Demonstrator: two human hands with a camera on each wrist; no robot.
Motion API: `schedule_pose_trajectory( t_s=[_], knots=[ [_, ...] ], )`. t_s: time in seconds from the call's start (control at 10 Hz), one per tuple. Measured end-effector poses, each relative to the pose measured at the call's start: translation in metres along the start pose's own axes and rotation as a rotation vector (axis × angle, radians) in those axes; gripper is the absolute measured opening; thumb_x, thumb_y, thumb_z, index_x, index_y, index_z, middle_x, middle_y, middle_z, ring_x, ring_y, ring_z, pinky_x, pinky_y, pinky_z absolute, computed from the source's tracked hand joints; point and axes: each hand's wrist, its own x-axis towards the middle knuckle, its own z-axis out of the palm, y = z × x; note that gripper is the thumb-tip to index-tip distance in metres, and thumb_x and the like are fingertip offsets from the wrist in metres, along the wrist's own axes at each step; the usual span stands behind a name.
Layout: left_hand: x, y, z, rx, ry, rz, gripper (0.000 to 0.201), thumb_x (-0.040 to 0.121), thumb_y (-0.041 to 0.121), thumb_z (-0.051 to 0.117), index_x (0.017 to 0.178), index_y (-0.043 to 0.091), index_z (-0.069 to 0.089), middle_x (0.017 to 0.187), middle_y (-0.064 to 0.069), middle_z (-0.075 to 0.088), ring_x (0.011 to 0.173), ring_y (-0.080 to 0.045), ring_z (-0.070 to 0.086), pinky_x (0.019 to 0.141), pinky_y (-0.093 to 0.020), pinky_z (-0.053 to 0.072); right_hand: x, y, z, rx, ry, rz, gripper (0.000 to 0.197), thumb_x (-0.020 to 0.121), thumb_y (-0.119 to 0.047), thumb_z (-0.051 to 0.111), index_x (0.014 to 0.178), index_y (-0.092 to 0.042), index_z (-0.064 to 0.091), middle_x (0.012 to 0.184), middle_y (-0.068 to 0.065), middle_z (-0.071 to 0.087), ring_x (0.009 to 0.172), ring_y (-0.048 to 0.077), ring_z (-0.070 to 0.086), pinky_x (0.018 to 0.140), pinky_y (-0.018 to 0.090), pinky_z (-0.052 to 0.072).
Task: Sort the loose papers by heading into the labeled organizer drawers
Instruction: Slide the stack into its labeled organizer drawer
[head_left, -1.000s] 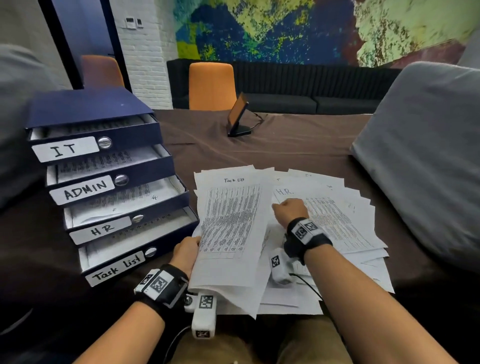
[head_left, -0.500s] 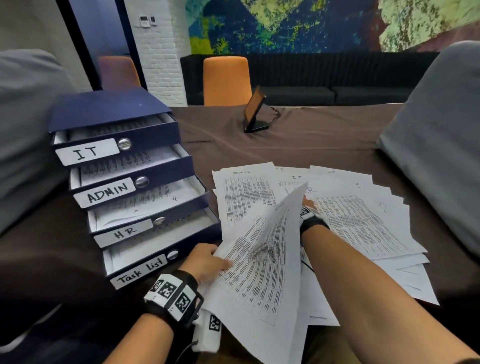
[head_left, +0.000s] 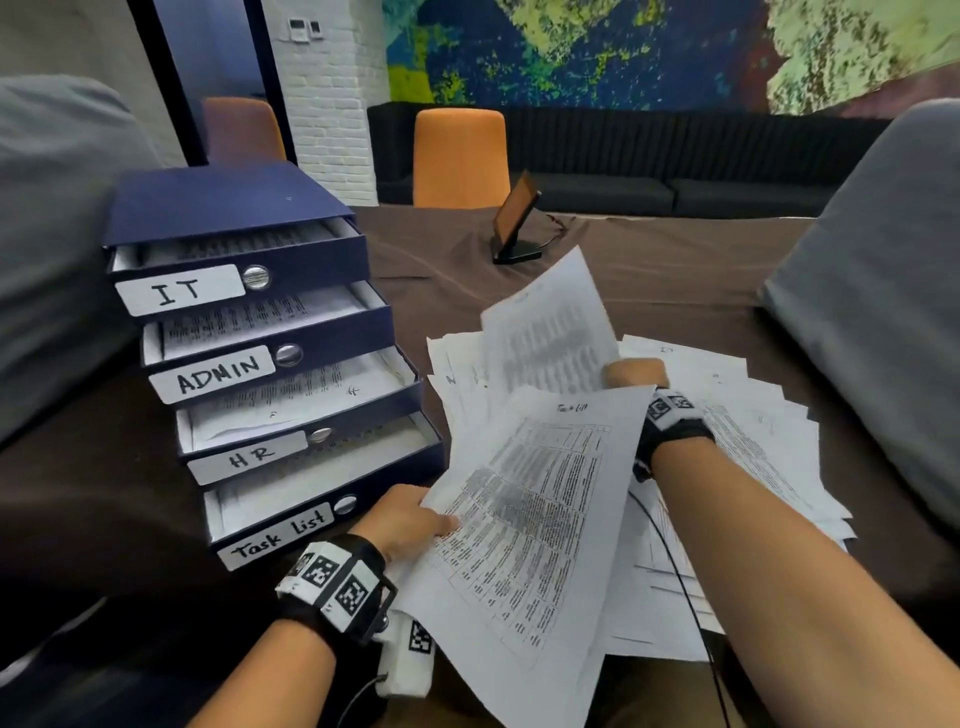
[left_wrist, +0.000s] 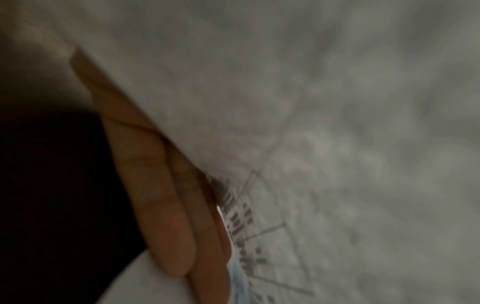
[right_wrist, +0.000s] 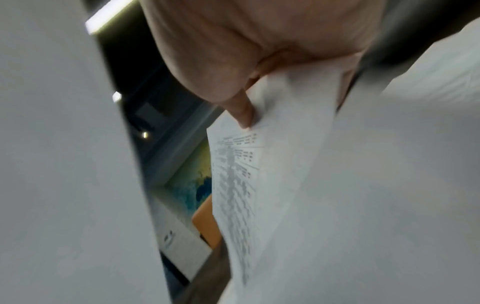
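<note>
- Holding the Task List sheet (head_left: 535, 525) in my left hand (head_left: 405, 522), thumb on top, straight fingers (left_wrist: 166, 216) underneath, beside the Task List drawer (head_left: 291, 530).
- My right hand (head_left: 631, 371) pinches a second sheet (head_left: 550, 332), lifted and tilted above the loose papers (head_left: 753, 415).
- All four drawers of the blue organizer (head_left: 228, 208) stand open on the brown tablecloth (head_left: 649, 270).

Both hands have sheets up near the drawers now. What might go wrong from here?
1. The right hand pinches a raised white sheet by one edge; its heading is blurred, so misfiling is possible.
2. The left hand holds the "Task List" sheet over the loose white paper pile; it may drag others along.
</note>
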Motion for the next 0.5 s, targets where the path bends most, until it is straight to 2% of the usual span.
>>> schedule_pose_trajectory(
  t_s=[0.1, 0.2, 0.3, 0.4, 0.5],
  knots=[
    [0.001, 0.000, -0.003, -0.043, -0.029, -0.008, 0.018, 0.098, 0.018, 0.063, 0.114, 0.018, 0.071, 0.102, 0.003, 0.077, 0.096, -0.018, 0.072, 0.094, -0.036, 0.053, -0.128, -0.054, -0.087, 0.008, 0.255, -0.041, 0.026, 0.096, -0.016, 0.052, 0.110, -0.004, 0.069, 0.092, 0.006, 0.051, 0.086, 0.018, 0.045, 0.074, 0.027, 0.037],
    [0.001, 0.002, -0.002, -0.068, -0.045, -0.003, 0.022, 0.098, 0.018, 0.062, 0.119, 0.014, 0.069, 0.106, -0.001, 0.077, 0.101, -0.023, 0.071, 0.102, -0.045, 0.051, -0.115, -0.034, -0.146, 0.221, 0.512, -0.113, 0.033, 0.095, -0.016, 0.052, 0.103, 0.014, 0.064, 0.086, 0.009, 0.046, 0.082, 0.016, 0.040, 0.067, 0.027, 0.032],
    [0.005, 0.005, 0.005, -0.042, -0.037, 0.008, 0.026, 0.100, 0.018, 0.059, 0.122, 0.008, 0.066, 0.116, -0.005, 0.073, 0.109, -0.026, 0.067, 0.103, -0.042, 0.049, -0.137, -0.017, -0.193, 0.303, 0.555, -0.078, 0.021, 0.099, -0.023, 0.051, 0.106, -0.008, 0.063, 0.096, 0.008, 0.049, 0.087, 0.016, 0.044, 0.073, 0.027, 0.037],
    [0.008, 0.004, 0.015, -0.065, 0.016, -0.014, 0.026, 0.104, 0.015, 0.052, 0.122, 0.004, 0.065, 0.120, -0.007, 0.069, 0.110, -0.025, 0.064, 0.089, -0.033, 0.050, -0.152, 0.013, -0.212, 0.335, 0.549, -0.037, 0.036, 0.098, -0.026, 0.052, 0.124, -0.004, 0.063, 0.094, 0.005, 0.053, 0.084, 0.018, 0.049, 0.074, 0.030, 0.041],
    [0.012, 0.004, 0.024, -0.158, 0.078, -0.072, 0.025, 0.103, 0.012, 0.052, 0.121, -0.002, 0.064, 0.118, -0.014, 0.069, 0.112, -0.032, 0.064, 0.099, -0.043, 0.050, -0.187, 0.040, -0.191, 0.296, 0.452, 0.009, 0.025, 0.098, -0.026, 0.054, 0.116, -0.013, 0.063, 0.075, -0.001, 0.053, 0.064, 0.017, 0.049, 0.063, 0.027, 0.042]
  ],
)
